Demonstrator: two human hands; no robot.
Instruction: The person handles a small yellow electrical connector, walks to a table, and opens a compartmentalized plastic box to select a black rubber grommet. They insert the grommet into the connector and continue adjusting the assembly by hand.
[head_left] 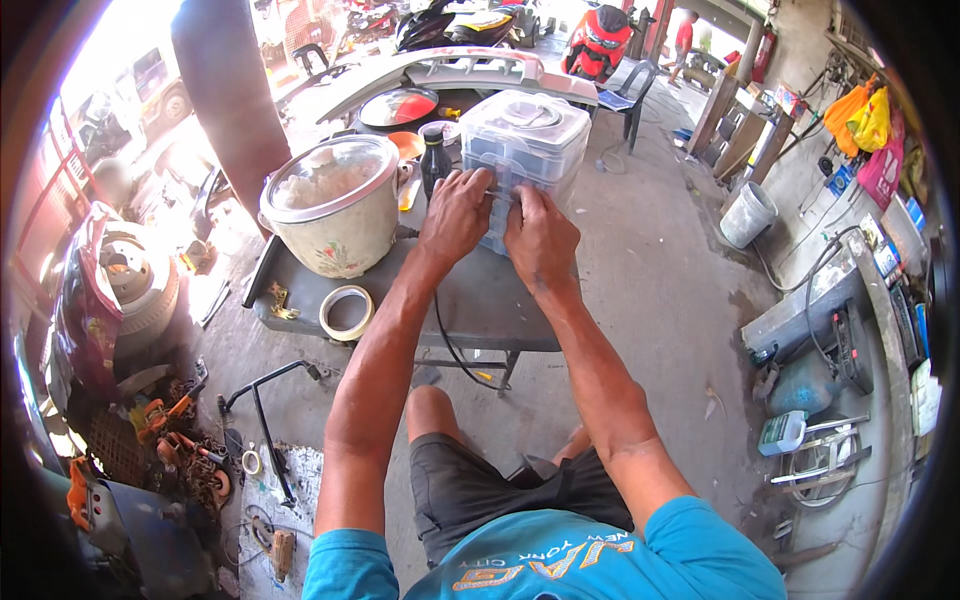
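Observation:
A clear plastic storage box (pixel 535 125) with stacked tiers and a handle on its lid stands at the right end of a dark table. Both my hands are at its near face. My left hand (pixel 458 212) has its fingers curled against the front edge, left of the middle. Beside it, my right hand (pixel 540 235) is closed in a pinch on the same face, its fingertips partly hidden. Just left of my left hand stands a dark bottle (pixel 435 158). A white rice cooker (pixel 335 235) with a clear lid and a roll of masking tape (pixel 346 313) are farther left on the table.
A black cable (pixel 440 325) hangs over the table's (pixel 480 310) near edge. Behind stand a blue chair (pixel 632 100) and a red motorcycle (pixel 600 42). A white bucket (pixel 748 214) is by the right wall. Chains and tools (pixel 185 445) lie on the floor at left.

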